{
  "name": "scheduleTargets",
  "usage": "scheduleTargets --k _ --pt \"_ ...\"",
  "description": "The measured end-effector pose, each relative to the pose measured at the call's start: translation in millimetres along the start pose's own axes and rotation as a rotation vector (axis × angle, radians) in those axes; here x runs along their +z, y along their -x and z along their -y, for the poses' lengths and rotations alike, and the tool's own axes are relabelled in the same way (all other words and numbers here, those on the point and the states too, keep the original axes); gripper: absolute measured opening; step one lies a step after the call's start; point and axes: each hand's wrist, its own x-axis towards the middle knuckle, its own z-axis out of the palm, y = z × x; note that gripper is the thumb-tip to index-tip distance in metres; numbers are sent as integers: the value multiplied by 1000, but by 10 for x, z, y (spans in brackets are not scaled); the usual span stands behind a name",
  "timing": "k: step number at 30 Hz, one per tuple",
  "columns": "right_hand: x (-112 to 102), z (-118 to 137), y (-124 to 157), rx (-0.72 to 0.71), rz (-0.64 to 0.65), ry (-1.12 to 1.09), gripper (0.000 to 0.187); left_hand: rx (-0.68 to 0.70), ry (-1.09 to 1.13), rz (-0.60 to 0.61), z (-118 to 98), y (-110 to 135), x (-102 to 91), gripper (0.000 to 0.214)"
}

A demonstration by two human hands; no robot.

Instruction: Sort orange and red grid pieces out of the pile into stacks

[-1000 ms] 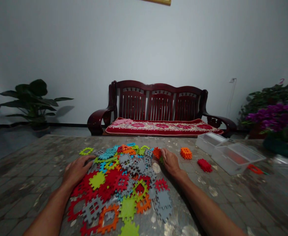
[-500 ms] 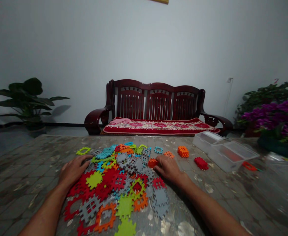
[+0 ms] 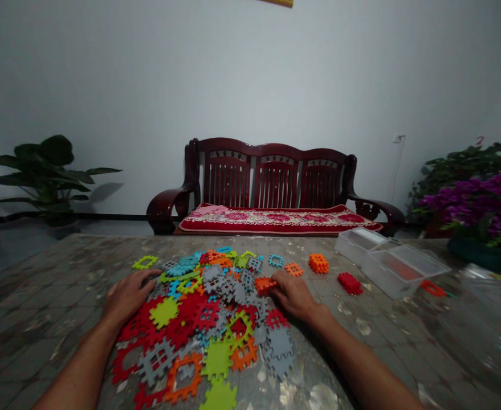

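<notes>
My right hand (image 3: pixel 292 291) grips an orange interlocking building tile (image 3: pixel 264 285) by its right end, at the right side of a heap of tiles. My left hand (image 3: pixel 128 293) rests at the heap's left edge, fingers stretched out over some grey and red tiles, holding nothing. Between the hands lie notched plastic tiles in red, grey, lime, orange and blue, among them a lime square tile (image 3: pixel 163 312) and a grey window tile (image 3: pixel 157 360). Just beyond my right hand are a flat orange tile (image 3: pixel 294 269) and a blue frame tile (image 3: pixel 276 260).
An orange tile stack (image 3: pixel 318 263) and a red tile stack (image 3: pixel 350 283) stand to the right. Behind them is a clear plastic box (image 3: pixel 381 267). A transparent container (image 3: pixel 485 324) and purple flowers (image 3: pixel 489 199) are at far right. A wooden bench (image 3: pixel 276 154) stands beyond the table.
The orange tile in my right hand has tilted up and shifted slightly left, clearer of the fingers. My left hand has stayed in place.
</notes>
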Motion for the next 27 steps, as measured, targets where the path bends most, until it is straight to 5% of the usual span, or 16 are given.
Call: scheduleTargets --k 9,16,21,27 --pt "32 8 -74 138 -79 -65 25 -22 1 -16 -9 4 -1 40" --pt "63 -40 -64 43 -271 -215 43 -9 2 7 -10 5 -13 43" --pt "-97 -389 251 104 -313 -104 50 -17 -27 55 32 -16 3 48" --pt "-245 -779 756 340 -287 41 54 -22 -36 90 75 -48 10 51"
